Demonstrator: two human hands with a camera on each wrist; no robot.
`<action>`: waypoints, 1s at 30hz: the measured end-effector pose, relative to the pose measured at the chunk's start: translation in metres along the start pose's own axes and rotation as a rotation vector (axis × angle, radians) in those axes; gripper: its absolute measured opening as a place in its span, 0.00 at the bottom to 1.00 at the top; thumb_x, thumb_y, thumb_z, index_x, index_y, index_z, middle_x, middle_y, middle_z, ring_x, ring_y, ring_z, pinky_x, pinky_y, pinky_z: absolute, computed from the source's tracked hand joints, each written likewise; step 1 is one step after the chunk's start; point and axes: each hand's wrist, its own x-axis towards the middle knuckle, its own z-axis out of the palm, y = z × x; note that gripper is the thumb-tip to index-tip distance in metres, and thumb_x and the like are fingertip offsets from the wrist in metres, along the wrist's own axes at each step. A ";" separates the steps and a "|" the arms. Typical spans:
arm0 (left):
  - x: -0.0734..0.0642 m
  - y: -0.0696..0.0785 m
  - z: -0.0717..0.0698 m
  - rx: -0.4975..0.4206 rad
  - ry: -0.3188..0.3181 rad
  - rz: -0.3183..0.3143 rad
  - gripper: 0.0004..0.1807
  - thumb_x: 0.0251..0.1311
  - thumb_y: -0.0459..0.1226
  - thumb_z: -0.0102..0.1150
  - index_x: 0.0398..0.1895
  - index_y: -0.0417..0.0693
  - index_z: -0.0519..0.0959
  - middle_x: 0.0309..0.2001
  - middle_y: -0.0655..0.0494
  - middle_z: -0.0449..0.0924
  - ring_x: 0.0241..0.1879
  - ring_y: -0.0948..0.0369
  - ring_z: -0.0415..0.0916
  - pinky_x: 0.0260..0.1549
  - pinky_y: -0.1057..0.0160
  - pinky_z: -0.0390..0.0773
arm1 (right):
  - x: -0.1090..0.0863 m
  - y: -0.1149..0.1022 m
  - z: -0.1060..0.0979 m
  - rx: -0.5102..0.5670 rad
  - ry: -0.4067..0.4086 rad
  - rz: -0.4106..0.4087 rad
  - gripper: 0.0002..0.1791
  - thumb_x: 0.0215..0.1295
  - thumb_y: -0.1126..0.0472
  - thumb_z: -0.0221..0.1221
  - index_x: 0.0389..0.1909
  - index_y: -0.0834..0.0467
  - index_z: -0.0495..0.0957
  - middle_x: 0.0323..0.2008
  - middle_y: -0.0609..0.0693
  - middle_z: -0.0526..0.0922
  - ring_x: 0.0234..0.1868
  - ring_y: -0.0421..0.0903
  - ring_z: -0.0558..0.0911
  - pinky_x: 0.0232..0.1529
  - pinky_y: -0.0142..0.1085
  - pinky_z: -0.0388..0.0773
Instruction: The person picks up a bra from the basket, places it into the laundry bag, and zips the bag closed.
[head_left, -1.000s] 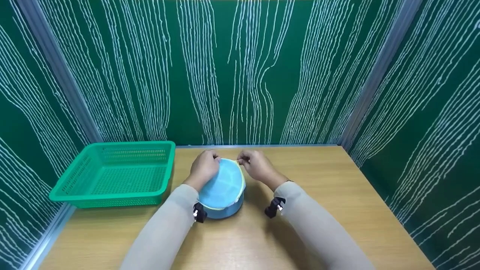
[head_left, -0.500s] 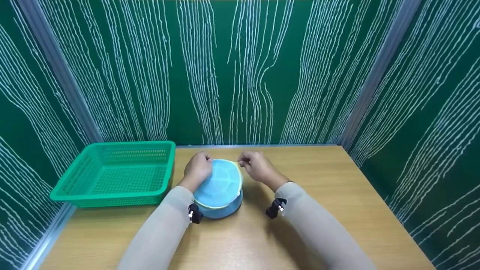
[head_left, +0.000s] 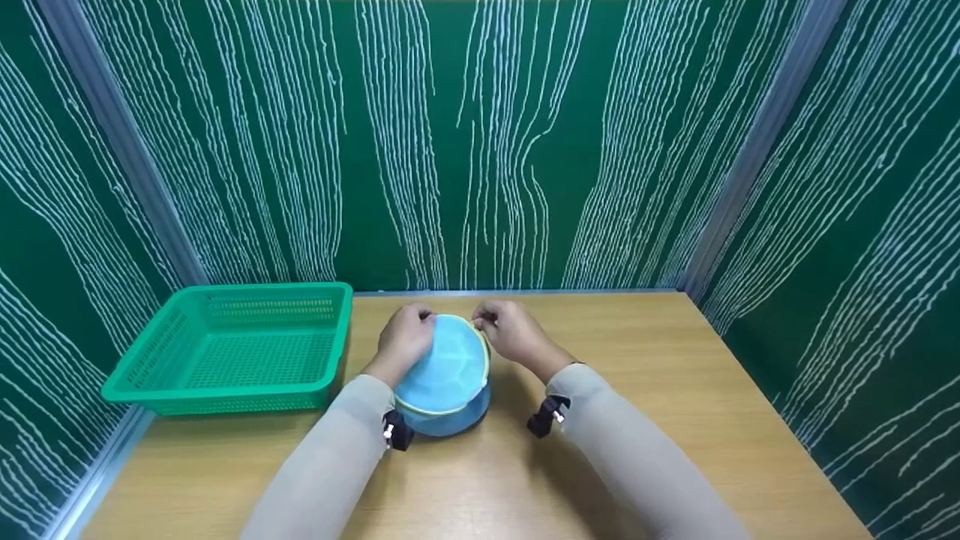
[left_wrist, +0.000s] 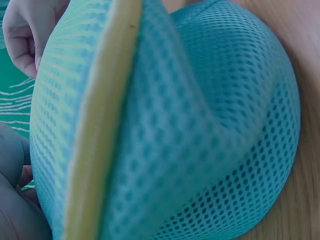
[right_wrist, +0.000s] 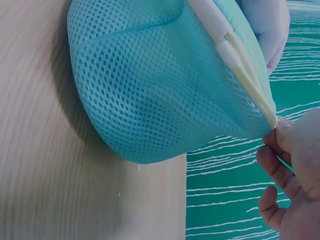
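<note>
A round blue mesh laundry bag (head_left: 444,364) stands on the wooden table in the head view, its flat top tilted and rimmed by a yellow zipper (left_wrist: 102,125). My left hand (head_left: 406,337) grips the bag's far left edge, thumb over the top. At the far right of the rim, my right hand (head_left: 514,334) pinches the zipper edge between thumb and forefinger, the other fingers loosely bent in the right wrist view. A whitish zipper end (right_wrist: 229,52) shows on the near side of the rim there. The mesh side (right_wrist: 135,90) bulges and creases.
On the left of the table (head_left: 637,360) stands a green plastic basket (head_left: 217,394) with slotted walls, close to my left forearm. Green panels (head_left: 517,150) with white wavy lines rise behind and on both sides.
My left hand and the bag swung slightly left, then came back right toward where they were. My right hand stays at the rim, with only a small shift.
</note>
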 end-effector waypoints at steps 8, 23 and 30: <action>-0.003 0.011 0.006 0.074 -0.008 0.042 0.21 0.90 0.47 0.53 0.72 0.48 0.84 0.67 0.48 0.85 0.63 0.48 0.83 0.71 0.39 0.83 | 0.003 0.001 0.003 0.011 0.030 -0.027 0.07 0.83 0.67 0.64 0.48 0.55 0.90 0.47 0.52 0.93 0.50 0.50 0.90 0.56 0.45 0.92; 0.000 0.016 0.001 0.054 -0.056 0.032 0.13 0.90 0.45 0.54 0.55 0.50 0.86 0.50 0.50 0.84 0.49 0.52 0.80 0.55 0.48 0.85 | 0.007 0.004 0.004 0.012 0.056 -0.082 0.06 0.83 0.68 0.64 0.47 0.58 0.89 0.47 0.54 0.93 0.49 0.50 0.92 0.53 0.44 0.92; 0.003 0.012 0.001 0.060 -0.037 0.001 0.15 0.91 0.46 0.52 0.58 0.48 0.85 0.53 0.50 0.84 0.51 0.52 0.80 0.58 0.48 0.85 | 0.005 0.006 0.004 0.008 0.037 -0.041 0.07 0.83 0.67 0.64 0.48 0.55 0.90 0.47 0.53 0.93 0.49 0.49 0.91 0.55 0.43 0.92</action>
